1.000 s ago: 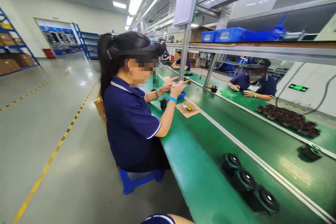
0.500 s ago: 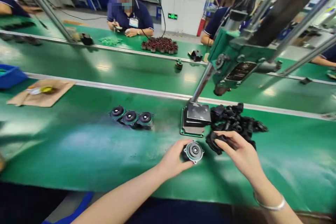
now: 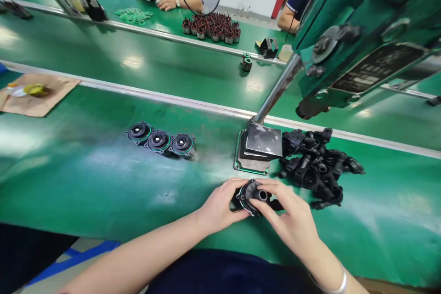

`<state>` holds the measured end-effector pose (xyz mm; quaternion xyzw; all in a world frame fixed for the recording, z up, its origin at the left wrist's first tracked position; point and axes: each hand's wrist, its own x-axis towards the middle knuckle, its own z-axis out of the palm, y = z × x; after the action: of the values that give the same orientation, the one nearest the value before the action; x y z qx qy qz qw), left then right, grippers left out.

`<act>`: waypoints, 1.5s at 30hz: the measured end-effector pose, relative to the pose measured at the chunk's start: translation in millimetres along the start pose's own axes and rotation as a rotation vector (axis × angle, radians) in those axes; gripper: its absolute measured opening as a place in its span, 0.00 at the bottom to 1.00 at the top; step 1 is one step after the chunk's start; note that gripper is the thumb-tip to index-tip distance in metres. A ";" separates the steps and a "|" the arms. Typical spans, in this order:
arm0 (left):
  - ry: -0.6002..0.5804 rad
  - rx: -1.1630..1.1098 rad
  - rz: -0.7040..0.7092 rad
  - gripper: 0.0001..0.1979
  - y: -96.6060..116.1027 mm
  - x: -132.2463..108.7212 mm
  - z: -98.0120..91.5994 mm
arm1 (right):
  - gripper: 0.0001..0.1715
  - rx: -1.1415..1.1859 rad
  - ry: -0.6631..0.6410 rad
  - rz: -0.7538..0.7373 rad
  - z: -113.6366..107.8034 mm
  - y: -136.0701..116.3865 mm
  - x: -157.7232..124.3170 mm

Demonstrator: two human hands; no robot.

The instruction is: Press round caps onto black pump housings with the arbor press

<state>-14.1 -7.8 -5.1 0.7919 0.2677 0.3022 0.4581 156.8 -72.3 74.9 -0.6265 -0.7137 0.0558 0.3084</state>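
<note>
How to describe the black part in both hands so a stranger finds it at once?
The big green press on the right stands on a square base plate on the green table. Just in front of that plate, the left hand and right hand grip a round black part with a teal ring. Unlike the row of three parts and the black heap, only it is held.

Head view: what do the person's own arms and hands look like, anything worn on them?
Both are bare: the left hand and right hand have no gloves, and no sleeves reach the forearms in view. The right wrist carries a thin silver bangle; the left wrist shows nothing worn. A dark blue garment shows at the bottom edge between the arms.
</note>
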 end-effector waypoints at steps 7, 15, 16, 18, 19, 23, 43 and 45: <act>0.014 0.000 0.022 0.31 0.3 -0.4 0.3 | 0.12 -0.065 0.016 -0.037 4.9 -4.6 -1.9; 0.009 -0.023 0.032 0.30 0.8 0.9 -0.9 | 0.14 -0.074 -0.024 -0.043 4.7 -4.9 -2.7; 0.005 -0.023 0.030 0.30 1.1 0.9 -1.1 | 0.14 -0.073 -0.025 -0.041 4.6 -5.1 -2.5; -0.006 -0.022 0.021 0.30 1.3 1.0 -1.5 | 0.13 -0.073 -0.025 -0.040 4.1 -5.8 -1.7; -0.013 -0.022 0.015 0.30 1.3 0.9 -1.6 | 0.13 -0.073 -0.025 -0.041 3.7 -6.1 -1.4; -0.014 -0.023 0.018 0.30 0.7 0.9 -1.3 | 0.13 -0.077 -0.030 -0.048 2.7 -7.3 -0.3; -0.058 0.080 0.227 0.32 -0.5 8.5 -4.2 | 0.22 -0.079 -0.086 0.017 4.8 0.2 -11.0; -0.005 0.109 0.271 0.32 13.9 16.9 -15.8 | 0.27 -0.061 -0.099 -0.026 -24.8 2.7 2.5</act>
<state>-12.1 6.9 17.4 0.8452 0.1729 0.3444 0.3702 171.6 -77.0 94.5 -0.6227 -0.7374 0.0609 0.2543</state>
